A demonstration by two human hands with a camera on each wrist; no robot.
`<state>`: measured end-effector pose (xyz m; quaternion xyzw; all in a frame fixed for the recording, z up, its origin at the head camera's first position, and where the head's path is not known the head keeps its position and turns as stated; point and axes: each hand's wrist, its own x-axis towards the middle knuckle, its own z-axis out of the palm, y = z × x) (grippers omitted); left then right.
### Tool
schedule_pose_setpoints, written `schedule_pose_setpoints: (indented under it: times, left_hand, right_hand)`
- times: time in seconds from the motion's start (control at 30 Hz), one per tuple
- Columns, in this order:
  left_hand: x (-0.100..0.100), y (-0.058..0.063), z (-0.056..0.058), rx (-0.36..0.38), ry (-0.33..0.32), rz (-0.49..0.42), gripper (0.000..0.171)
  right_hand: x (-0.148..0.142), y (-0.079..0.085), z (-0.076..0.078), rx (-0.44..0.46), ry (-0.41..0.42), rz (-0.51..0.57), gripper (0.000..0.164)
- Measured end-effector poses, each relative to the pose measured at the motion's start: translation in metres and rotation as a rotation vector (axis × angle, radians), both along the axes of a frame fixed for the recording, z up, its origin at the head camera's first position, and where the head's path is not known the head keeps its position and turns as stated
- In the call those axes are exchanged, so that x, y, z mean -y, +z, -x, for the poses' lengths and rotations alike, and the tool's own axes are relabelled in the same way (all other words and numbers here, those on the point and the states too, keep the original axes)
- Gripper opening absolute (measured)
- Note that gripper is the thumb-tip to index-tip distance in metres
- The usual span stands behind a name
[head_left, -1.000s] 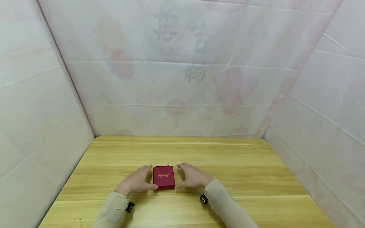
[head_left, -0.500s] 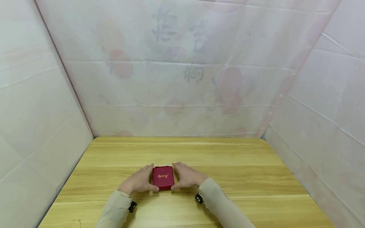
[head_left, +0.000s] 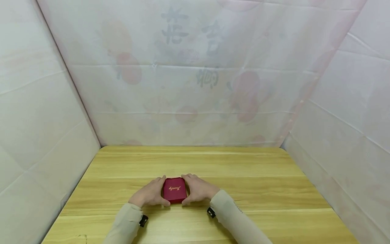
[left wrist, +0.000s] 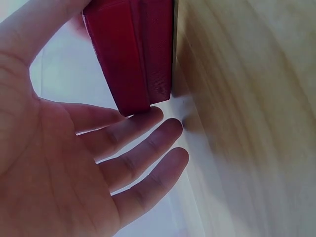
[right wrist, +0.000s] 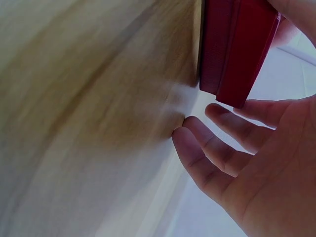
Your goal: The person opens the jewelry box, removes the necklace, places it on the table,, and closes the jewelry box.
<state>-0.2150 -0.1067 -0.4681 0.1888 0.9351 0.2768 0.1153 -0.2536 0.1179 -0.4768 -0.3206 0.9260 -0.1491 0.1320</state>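
A small dark-red jewelry box [head_left: 175, 189] with gold lettering lies flat on the wooden table. Its lid and the narrower base beneath show as two red layers in both wrist views. On its left side, my left hand [head_left: 151, 193] pinches the box, thumb at the near corner and forefinger at the far corner. The right hand [head_left: 199, 189] does the same from the right side. The other fingers of both hands spread past the far edge, near the tabletop. What the box contains is hidden, for its lid is on.
The light wooden tabletop [head_left: 231, 166] reaches to a pale printed cloth [head_left: 189, 91] at the back. White cloth walls stand at the left [head_left: 36, 112] and right [head_left: 344, 112]. Each wrist wears a black device below its cuff.
Both hands have closed in on the box from its two sides. The gap at the right hand is gone, and fingers now meet the box corners. The box stays in place.
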Motion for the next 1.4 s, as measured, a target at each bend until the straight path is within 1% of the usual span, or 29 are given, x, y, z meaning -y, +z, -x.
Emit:
schedule_pose_setpoints:
  times: [0.13,0.33,0.63,0.8,0.97,1.07,1.23,1.4]
  left_hand:
    - [0.0,0.0,0.0,0.002,0.0,0.02,0.106]
    - [-0.002,-0.002,-0.001,0.018,0.01,0.037,0.11]
    - [-0.004,-0.002,-0.004,0.001,-0.009,0.06,0.114]
    - [-0.004,-0.003,-0.004,-0.011,-0.018,0.071,0.113]
    - [-0.004,-0.004,-0.005,-0.017,-0.02,0.057,0.11]
    - [-0.003,-0.005,-0.006,-0.021,-0.019,0.03,0.111]
    - [-0.002,-0.005,-0.006,-0.033,-0.021,-0.027,0.112]
    - [0.0,-0.005,-0.007,-0.041,-0.038,-0.067,0.112]
  right_hand:
    - [0.003,-0.002,-0.001,-0.002,0.0,-0.003,0.104]
    - [0.007,0.0,-0.003,-0.004,-0.004,-0.026,0.104]
    - [0.011,-0.001,-0.005,-0.04,0.0,-0.053,0.104]
    - [0.013,-0.003,-0.004,-0.058,0.01,-0.065,0.104]
    - [0.012,-0.005,-0.004,-0.063,0.011,-0.062,0.103]
    - [0.011,-0.005,-0.004,-0.058,0.008,-0.045,0.104]
    - [0.009,0.0,-0.006,-0.047,0.005,0.009,0.106]
    - [0.007,0.006,-0.008,-0.07,0.014,0.029,0.106]
